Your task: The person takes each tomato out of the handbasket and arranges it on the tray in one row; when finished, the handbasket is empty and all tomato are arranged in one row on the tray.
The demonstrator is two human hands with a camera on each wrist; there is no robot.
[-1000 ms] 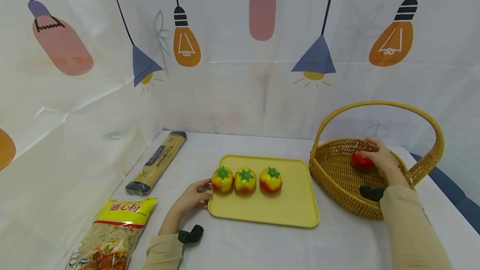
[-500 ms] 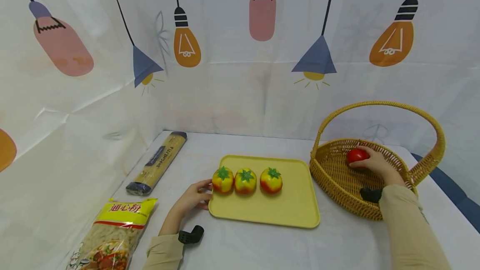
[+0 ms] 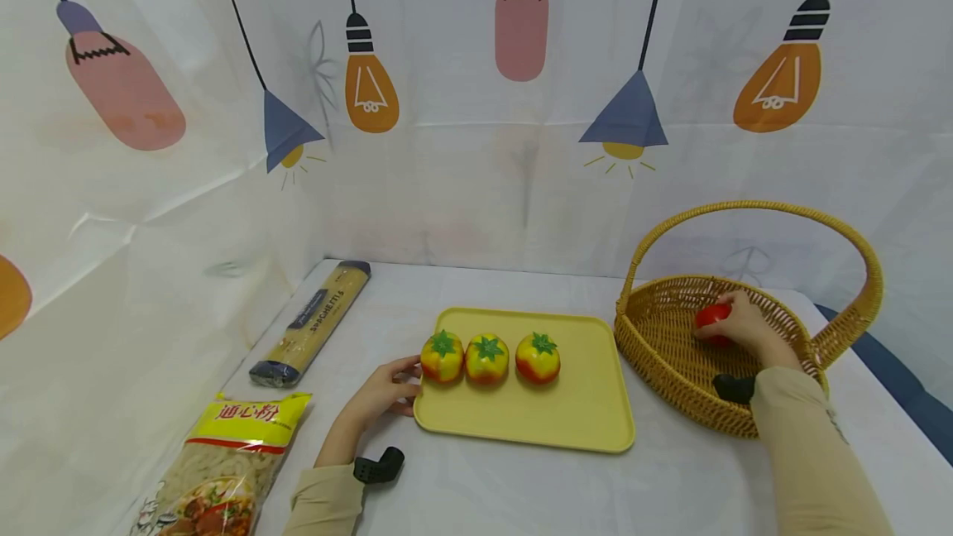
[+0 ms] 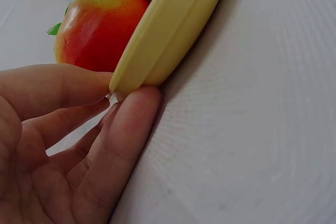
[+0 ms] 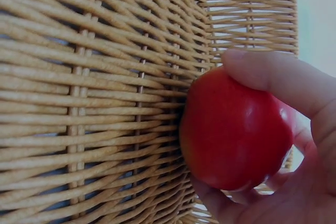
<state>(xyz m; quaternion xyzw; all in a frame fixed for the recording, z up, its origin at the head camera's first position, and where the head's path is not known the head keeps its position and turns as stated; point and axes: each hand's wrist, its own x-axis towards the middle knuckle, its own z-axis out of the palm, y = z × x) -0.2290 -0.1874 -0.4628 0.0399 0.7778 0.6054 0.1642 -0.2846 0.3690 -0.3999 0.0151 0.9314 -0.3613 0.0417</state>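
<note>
Inside the wicker basket [image 3: 673, 370], the right hand [image 3: 747, 327] holds a glossy red fruit [image 5: 236, 129], apple-like in shape. In the right wrist view the thumb lies on one side of it and fingers curl beneath; it sits against the woven wicker, and whether it touches cannot be told. On the left, the left hand [image 3: 383, 394] pinches the rim of a yellow tray [image 3: 588, 404] between thumb and fingers. Across the tray's upper left part stand three yellow-red fruits [image 3: 487, 359] with green leafy tops. One such fruit [image 4: 100, 27] shows close behind the fingers in the left wrist view.
A spaghetti pack [image 3: 313, 323] lies at the table's left edge, with a macaroni bag [image 3: 231, 461] nearer the front. The basket's tall handle [image 3: 752, 205] arches over the right side. A lamp-print cloth [image 3: 462, 172] hangs behind the table.
The right hand, with the red fruit in its grip, has first shifted slightly left in the basket, then turned the fruit a little. The left hand and tray stay put.
</note>
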